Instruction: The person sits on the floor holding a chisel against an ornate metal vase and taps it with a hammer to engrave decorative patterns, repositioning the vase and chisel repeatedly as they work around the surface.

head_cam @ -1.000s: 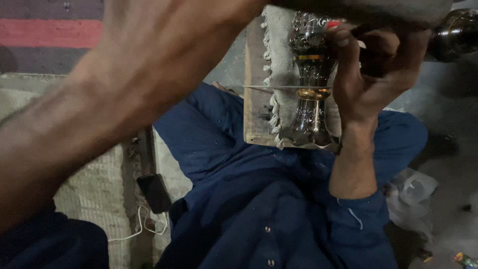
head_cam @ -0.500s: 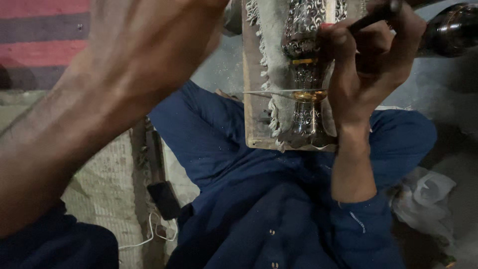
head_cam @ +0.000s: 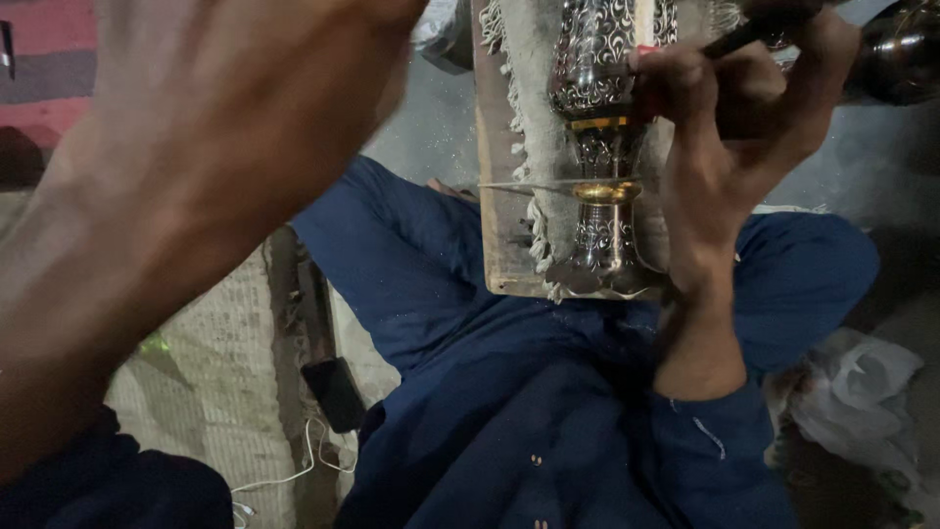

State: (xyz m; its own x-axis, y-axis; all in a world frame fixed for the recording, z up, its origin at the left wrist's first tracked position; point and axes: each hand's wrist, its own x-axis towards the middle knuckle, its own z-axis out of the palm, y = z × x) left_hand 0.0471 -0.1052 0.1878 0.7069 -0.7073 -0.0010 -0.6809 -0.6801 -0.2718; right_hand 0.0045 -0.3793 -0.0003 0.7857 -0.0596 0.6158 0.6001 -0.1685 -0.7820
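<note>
Brass and dark engraved metal fill my view: a vase (head_cam: 602,147) lies on a fringed cloth (head_cam: 524,118) over a wooden board (head_cam: 494,196) propped across the blue-clad lap (head_cam: 509,411). My right hand (head_cam: 729,147) sits against the vase's side, fingers curled tight round a thin dark tool (head_cam: 754,29) whose tip I cannot see. My left hand (head_cam: 245,108) is raised close to the camera and blurred; I cannot tell whether its fingers are closed or hold anything.

As I judge it, the work is well along: scroll patterns already cover the upper body and the lower stem, while the smooth gold bands between them are bare. How much of the far side is left I cannot see. A second dark vessel (head_cam: 896,54) sits at the top right, a phone (head_cam: 333,392) on the mat (head_cam: 211,392) at my left.
</note>
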